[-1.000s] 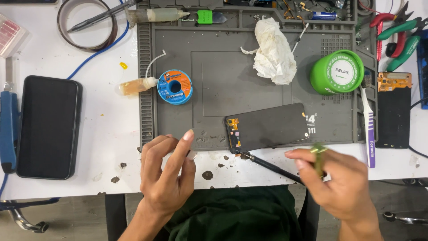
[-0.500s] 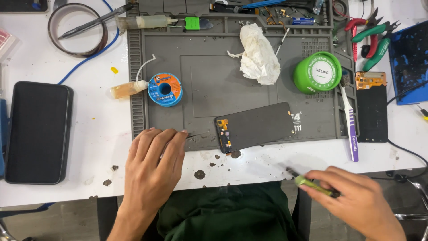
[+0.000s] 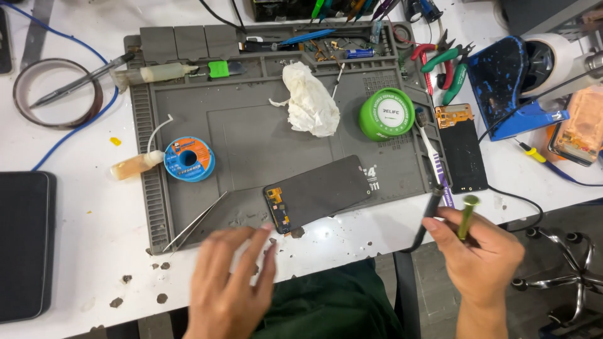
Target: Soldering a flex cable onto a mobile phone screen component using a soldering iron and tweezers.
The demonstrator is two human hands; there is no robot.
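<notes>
While the left hand (image 3: 229, 282) hovers flat and empty over the near counter (image 3: 75, 251) edge, its fingertips just short of the screen (image 3: 317, 193), the right hand (image 3: 480, 251) is closed on a black tool (image 3: 428, 213) and a green-handled driver (image 3: 466, 216) off the right edge. That screen lies dark side up at the near edge of the grey mat (image 3: 251, 132), tweezers (image 3: 195, 221) to its left. It looks thin, light and brittle; best held by its long edges, away from the orange flex end.

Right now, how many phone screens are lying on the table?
2, maybe more hidden: one phone screen on the grey mat near the left hand, another screen just right of the mat.
</notes>
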